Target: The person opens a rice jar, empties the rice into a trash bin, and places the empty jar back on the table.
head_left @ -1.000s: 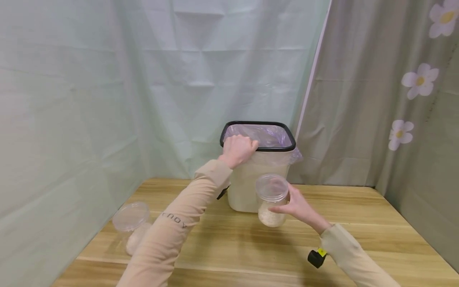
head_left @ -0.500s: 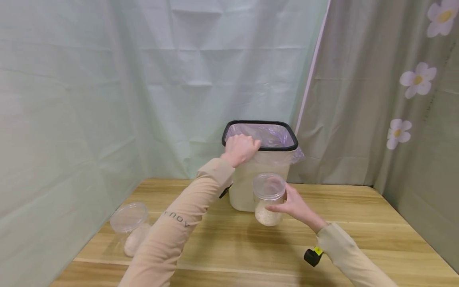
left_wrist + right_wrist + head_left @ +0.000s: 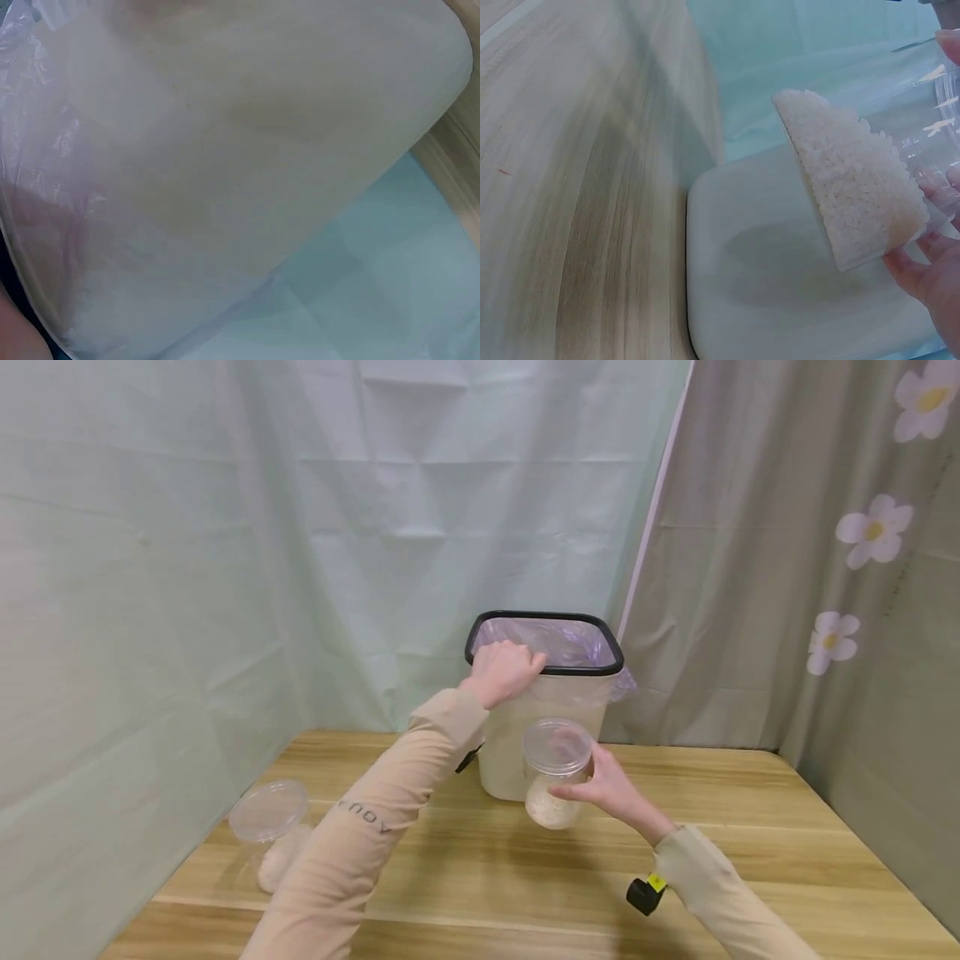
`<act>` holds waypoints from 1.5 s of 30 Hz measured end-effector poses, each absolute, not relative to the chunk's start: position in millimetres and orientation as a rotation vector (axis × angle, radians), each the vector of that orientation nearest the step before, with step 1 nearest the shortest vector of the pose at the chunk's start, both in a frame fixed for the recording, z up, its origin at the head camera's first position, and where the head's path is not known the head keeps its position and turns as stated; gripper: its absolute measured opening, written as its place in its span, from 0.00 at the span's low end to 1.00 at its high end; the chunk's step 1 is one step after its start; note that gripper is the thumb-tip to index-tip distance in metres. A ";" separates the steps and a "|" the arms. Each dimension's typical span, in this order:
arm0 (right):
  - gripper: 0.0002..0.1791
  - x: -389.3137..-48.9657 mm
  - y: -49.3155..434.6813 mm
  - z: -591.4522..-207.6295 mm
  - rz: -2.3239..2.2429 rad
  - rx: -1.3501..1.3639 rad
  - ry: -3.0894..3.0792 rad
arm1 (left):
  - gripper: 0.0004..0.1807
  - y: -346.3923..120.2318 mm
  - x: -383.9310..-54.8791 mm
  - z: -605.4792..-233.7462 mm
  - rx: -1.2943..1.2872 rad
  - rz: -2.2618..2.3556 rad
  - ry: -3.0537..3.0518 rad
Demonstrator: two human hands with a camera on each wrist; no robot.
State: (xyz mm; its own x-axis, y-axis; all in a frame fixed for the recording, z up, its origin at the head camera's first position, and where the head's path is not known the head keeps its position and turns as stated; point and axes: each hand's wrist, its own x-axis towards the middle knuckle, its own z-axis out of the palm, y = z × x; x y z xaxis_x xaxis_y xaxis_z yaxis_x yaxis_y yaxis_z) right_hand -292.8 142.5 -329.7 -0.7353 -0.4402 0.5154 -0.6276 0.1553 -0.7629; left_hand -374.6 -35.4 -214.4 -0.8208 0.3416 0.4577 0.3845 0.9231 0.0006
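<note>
Your left hand (image 3: 506, 672) is curled over the black rim (image 3: 583, 672) of the bin (image 3: 501, 760), while your right hand (image 3: 611, 783) holds a clear jar (image 3: 542, 770) above the table (image 3: 510, 902), before the bin's wall. Your right wrist view shows separate white grains (image 3: 851, 176) in the jar's base; only the head view shows the second jar (image 3: 272, 814) beside your left sleeve (image 3: 367, 835).

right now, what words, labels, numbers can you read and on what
Possibly "UO" or "UQ" as seen, other letters unclear: beige fabric left sleeve.
Too small to read: dark marks on the grey fabric floral curtain; any on the black wrist camera's yellow sticker.
None visible: held clear plastic jar, cream plastic bin.
</note>
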 end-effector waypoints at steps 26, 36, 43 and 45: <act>0.45 -303.0 143.9 -336.3 1.480 0.954 -2.306 | 0.16 -49.5 -331.6 -228.1 -1.451 -0.098 -1.785; 0.41 -274.4 134.9 -303.9 1.417 0.975 -2.325 | 0.26 -44.7 -318.0 -242.6 -1.540 -0.049 -1.850; 0.40 -287.4 142.6 -314.2 1.468 1.000 -2.317 | 0.30 -46.5 -317.5 -251.1 -1.568 -0.072 -1.914; 0.41 -292.8 145.7 -318.7 1.470 0.996 -2.337 | 0.30 -46.1 -317.6 -254.0 -1.578 -0.086 -1.924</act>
